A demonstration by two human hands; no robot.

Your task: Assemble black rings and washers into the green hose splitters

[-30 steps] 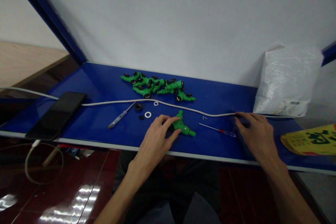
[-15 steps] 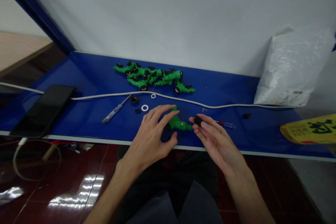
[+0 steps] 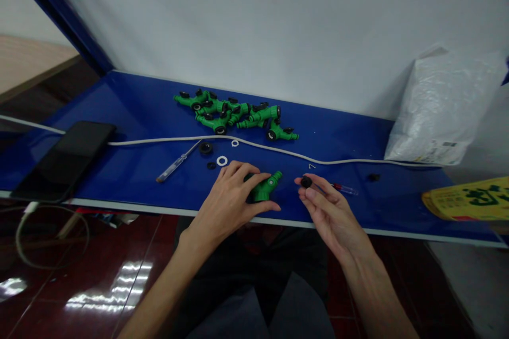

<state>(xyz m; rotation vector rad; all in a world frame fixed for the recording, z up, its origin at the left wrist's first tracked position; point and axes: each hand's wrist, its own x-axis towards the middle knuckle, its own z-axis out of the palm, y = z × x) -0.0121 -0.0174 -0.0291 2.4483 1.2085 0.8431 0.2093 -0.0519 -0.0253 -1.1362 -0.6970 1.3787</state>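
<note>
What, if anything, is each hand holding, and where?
The right hand holds a small black piece, too small to tell by which part. The left hand curls around the left end of the green fitting; whether it grips is hidden.

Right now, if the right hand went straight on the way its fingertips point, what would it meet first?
Probably the spout of the green fitting at the left hand, though one view leaves their heights unclear.

The counter [image 3: 147, 108] is showing plain blue, the pipe fitting [image 3: 265, 188] near its front edge green, the held knob [image 3: 306, 182] black, the fittings [image 3: 239, 112] toward its back edge green and black, while the yellow packet [image 3: 449, 202] by its right edge is bearing dark-green lettering.
</note>
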